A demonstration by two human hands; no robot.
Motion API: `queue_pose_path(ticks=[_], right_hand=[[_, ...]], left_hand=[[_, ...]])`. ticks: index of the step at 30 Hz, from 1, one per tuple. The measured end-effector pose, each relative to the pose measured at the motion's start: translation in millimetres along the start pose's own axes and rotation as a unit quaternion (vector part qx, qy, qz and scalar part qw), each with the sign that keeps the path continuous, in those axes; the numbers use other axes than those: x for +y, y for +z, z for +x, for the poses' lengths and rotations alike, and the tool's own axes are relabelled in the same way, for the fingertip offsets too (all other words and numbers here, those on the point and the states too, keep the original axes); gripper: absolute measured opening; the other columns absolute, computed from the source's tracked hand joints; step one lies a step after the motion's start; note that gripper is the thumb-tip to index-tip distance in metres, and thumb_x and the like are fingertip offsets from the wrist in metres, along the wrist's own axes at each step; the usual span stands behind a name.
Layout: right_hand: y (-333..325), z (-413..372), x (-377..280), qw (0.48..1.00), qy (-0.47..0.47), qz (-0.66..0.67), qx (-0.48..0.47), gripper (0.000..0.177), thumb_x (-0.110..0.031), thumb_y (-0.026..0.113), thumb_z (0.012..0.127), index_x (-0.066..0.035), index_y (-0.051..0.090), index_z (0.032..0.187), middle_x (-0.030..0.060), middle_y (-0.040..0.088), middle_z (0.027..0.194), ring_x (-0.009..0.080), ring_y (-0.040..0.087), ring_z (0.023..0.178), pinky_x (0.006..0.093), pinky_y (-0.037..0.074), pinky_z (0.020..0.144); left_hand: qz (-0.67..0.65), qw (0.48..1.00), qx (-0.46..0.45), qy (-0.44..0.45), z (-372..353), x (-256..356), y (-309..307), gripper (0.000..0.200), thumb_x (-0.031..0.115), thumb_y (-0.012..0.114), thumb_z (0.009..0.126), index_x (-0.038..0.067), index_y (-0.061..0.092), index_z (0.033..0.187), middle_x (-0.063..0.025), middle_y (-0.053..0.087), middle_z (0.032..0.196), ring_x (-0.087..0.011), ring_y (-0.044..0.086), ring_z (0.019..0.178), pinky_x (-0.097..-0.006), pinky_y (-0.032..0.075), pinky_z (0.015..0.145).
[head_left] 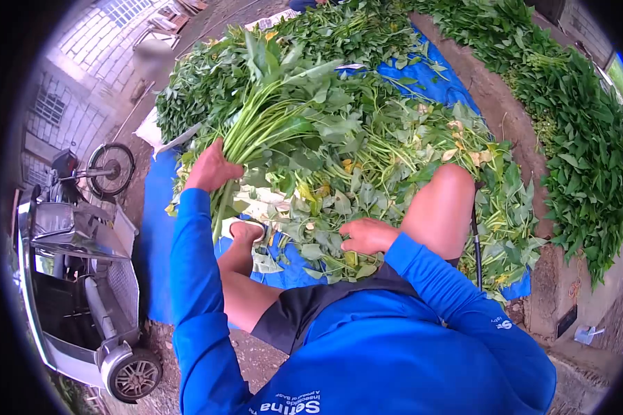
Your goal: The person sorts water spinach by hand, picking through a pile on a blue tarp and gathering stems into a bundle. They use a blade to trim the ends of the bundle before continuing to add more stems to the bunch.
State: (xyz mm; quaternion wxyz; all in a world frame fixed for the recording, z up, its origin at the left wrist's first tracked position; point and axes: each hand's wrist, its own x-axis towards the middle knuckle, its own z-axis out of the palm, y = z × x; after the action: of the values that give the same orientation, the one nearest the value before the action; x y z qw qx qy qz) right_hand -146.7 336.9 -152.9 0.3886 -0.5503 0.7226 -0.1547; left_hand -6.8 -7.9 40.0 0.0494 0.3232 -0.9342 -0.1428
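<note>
My left hand (213,168) is closed round the stems of a bunch of leafy greens (256,128), which look like water spinach. The bunch is held up on a slant, its long pale stems fanning into broad leaves toward the upper right and its cut ends hanging below the hand. My right hand (369,236) is low over the loose greens (349,200) between my knees, fingers curled in at the leaves; what they grip is hidden. Some yellowed leaves (308,191) lie among the loose greens.
A blue tarp (163,242) lies under the heap. More greens are piled at the back (346,31), and a long row of bundles (581,152) runs along the right. A motorcycle with a sidecar (83,277) stands at the left, near a block wall (93,48).
</note>
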Motion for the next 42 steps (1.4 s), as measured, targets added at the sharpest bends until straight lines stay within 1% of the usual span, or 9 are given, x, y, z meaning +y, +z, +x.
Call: queue_pose_path(ticks=[7, 13, 22, 24, 25, 29, 32, 34, 42], right_hand=[[-55, -23, -45, 0.962, -0.111, 0.072, 0.240, 0.057, -0.035, 0.072, 0.093, 0.001, 0.067, 0.137, 0.0274, 0.069, 0.130, 0.0444, 0.065, 0.124, 0.0513, 0.052, 0.107], [-92, 7, -112, 0.803, -0.228, 0.060, 0.547, 0.115, -0.046, 0.090, 0.079, -0.007, 0.029, 0.168, 0.0285, 0.031, 0.167, 0.0483, 0.031, 0.155, 0.0553, 0.031, 0.127], [-114, 41, -36, 0.911, -0.075, -0.123, 0.387, 0.151, -0.066, 0.093, 0.066, -0.016, 0.002, 0.175, 0.0308, 0.010, 0.177, 0.0508, 0.011, 0.164, 0.0663, 0.019, 0.129], [-130, 13, -36, 0.960, 0.090, -0.142, 0.224, 0.139, -0.055, 0.091, 0.075, -0.016, 0.003, 0.175, 0.0299, 0.009, 0.178, 0.0523, 0.012, 0.163, 0.0715, 0.020, 0.127], [-124, 0, -42, 0.930, 0.177, -0.187, 0.261, 0.105, -0.041, 0.085, 0.086, -0.010, 0.031, 0.170, 0.0346, 0.036, 0.166, 0.0494, 0.038, 0.155, 0.0632, 0.037, 0.122], [-117, -20, -67, 0.901, -0.032, -0.028, 0.432, 0.043, -0.027, 0.073, 0.095, 0.002, 0.072, 0.127, 0.0233, 0.074, 0.110, 0.0374, 0.074, 0.102, 0.0457, 0.057, 0.090], [-88, 5, -109, 0.879, -0.277, 0.232, 0.311, 0.026, -0.014, 0.072, 0.100, 0.002, 0.075, 0.120, 0.0158, 0.075, 0.096, 0.0214, 0.071, 0.083, 0.0344, 0.056, 0.077], [-74, 24, -133, 0.852, -0.294, 0.281, 0.331, 0.026, -0.016, 0.070, 0.096, 0.002, 0.077, 0.114, 0.0212, 0.077, 0.099, 0.0375, 0.074, 0.089, 0.0448, 0.058, 0.082], [-82, 60, -174, 0.824, -0.276, 0.284, 0.405, 0.022, -0.014, 0.073, 0.096, -0.002, 0.077, 0.114, 0.0158, 0.074, 0.093, 0.0301, 0.073, 0.081, 0.0419, 0.056, 0.071]], left_hand=[[0.255, 0.928, -0.272, -0.020, 20, 109, -115, 0.081, 0.027, 0.090, 0.060, -0.003, 0.069, 0.132, -0.0231, 0.077, 0.114, -0.0334, 0.076, 0.104, -0.0435, 0.059, 0.092], [0.163, 0.909, -0.370, -0.101, 36, 116, -123, 0.056, 0.029, 0.092, 0.066, -0.001, 0.079, 0.112, -0.0170, 0.080, 0.100, -0.0287, 0.077, 0.083, -0.0443, 0.060, 0.076], [0.054, 0.896, -0.425, -0.119, 50, 89, -113, 0.057, 0.023, 0.090, 0.071, -0.001, 0.075, 0.121, -0.0138, 0.079, 0.105, -0.0246, 0.075, 0.089, -0.0410, 0.060, 0.083], [0.052, 0.906, -0.406, -0.111, 59, 77, -111, 0.059, 0.024, 0.091, 0.070, -0.001, 0.075, 0.121, -0.0145, 0.079, 0.106, -0.0241, 0.075, 0.091, -0.0410, 0.060, 0.083], [0.027, 0.895, -0.426, -0.130, 67, 69, -109, 0.065, 0.025, 0.092, 0.069, -0.002, 0.073, 0.125, -0.0147, 0.078, 0.109, -0.0241, 0.075, 0.091, -0.0413, 0.060, 0.085], [-0.111, 0.919, -0.362, -0.112, 77, 44, -103, 0.060, 0.030, 0.094, 0.069, -0.002, 0.076, 0.117, -0.0143, 0.078, 0.108, -0.0214, 0.074, 0.095, -0.0386, 0.060, 0.084], [-0.193, 0.945, -0.240, -0.110, 73, 45, -92, 0.062, 0.028, 0.095, 0.070, -0.001, 0.074, 0.120, -0.0118, 0.077, 0.106, -0.0212, 0.073, 0.093, -0.0389, 0.060, 0.080], [-0.280, 0.930, -0.207, -0.122, 67, 56, -86, 0.055, 0.027, 0.095, 0.071, 0.003, 0.073, 0.116, -0.0072, 0.074, 0.098, -0.0182, 0.069, 0.082, -0.0359, 0.058, 0.071], [-0.377, 0.903, -0.174, -0.112, 88, 62, -67, 0.029, 0.030, 0.088, 0.082, 0.005, 0.080, 0.094, -0.0012, 0.070, 0.071, -0.0146, 0.063, 0.054, -0.0304, 0.052, 0.051]])
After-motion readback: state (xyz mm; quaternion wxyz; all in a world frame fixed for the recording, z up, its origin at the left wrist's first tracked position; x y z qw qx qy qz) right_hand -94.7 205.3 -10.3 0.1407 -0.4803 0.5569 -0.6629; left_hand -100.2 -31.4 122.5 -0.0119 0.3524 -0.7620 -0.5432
